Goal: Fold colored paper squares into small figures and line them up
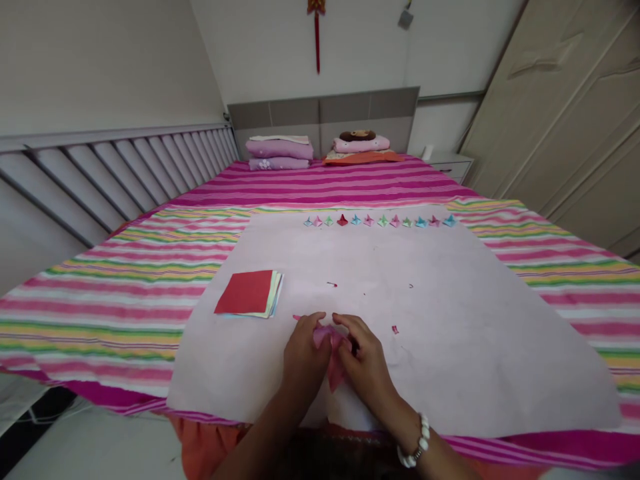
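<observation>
Between my two hands is a piece of pink folded paper (pixel 336 371), its pointed end hanging down toward me. My left hand (pixel 306 350) grips its left side, with the thumb pressed on the paper. On the right side my right hand (pixel 365 360) pinches it, fingers curled round the edge; a white bead bracelet (pixel 419 441) circles that wrist. Part of the paper is hidden behind the fingers. A stack of square coloured paper (pixel 245 293), red on top, lies to the left of my hands on the large pale sheet (pixel 480 347).
Across the far part of the sheet runs a row of several small folded paper pieces, among them a red one (pixel 343 220). Small scraps lie nearer, including a pink scrap (pixel 395 329). The striped bed (pixel 110 287) surrounds the sheet, with folded bedding (pixel 280 148) by the headboard.
</observation>
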Tool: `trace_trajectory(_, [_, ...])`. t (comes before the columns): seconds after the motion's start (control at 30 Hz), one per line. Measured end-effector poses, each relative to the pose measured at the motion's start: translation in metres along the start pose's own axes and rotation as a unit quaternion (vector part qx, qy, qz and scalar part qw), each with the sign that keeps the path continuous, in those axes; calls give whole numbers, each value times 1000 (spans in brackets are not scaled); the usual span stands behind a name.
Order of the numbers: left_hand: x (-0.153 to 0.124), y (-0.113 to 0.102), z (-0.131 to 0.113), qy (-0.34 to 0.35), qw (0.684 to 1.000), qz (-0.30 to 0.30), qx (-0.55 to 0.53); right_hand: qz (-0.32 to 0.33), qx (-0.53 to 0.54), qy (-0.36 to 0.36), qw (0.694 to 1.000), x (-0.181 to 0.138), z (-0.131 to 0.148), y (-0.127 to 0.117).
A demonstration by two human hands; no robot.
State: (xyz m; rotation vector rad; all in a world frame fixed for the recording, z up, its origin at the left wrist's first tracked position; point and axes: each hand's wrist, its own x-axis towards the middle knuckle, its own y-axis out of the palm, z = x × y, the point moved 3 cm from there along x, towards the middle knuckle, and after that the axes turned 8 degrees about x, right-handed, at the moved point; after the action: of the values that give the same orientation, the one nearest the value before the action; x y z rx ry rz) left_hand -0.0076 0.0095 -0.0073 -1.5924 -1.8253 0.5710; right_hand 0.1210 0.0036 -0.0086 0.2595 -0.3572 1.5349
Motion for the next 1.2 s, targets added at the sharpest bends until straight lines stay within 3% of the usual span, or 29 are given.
trace_trajectory(0.2, [1, 5, 5, -27, 996, 55, -72, 5, -3, 10, 1000, 0, -5, -2])
trace_trajectory(0.37, [1, 1, 5, -27, 997, 26, -65, -25, 12, 60, 998, 0, -13, -6])
trace_trajectory(0.5, [0, 0, -2, 0, 998, 46, -45, -12, 21, 62, 998, 3, -14, -4])
trace_trajectory(0.6, [-1, 1, -3, -29, 997, 58, -33, 10, 36, 66, 997, 4, -14, -2])
trace_trajectory(0.8, [-4, 3, -1, -59, 992, 51, -104, -13, 45, 98, 994, 2, -18, -6])
trace_trajectory(1.07, [-6, -6, -9, -26, 992, 53, 107, 57, 33, 57, 996, 3, -5, -2])
trace_trajectory(1.2, [-8, -1, -10, 16, 994, 60, 93, 35, 21, 77, 996, 2, -9, -4])
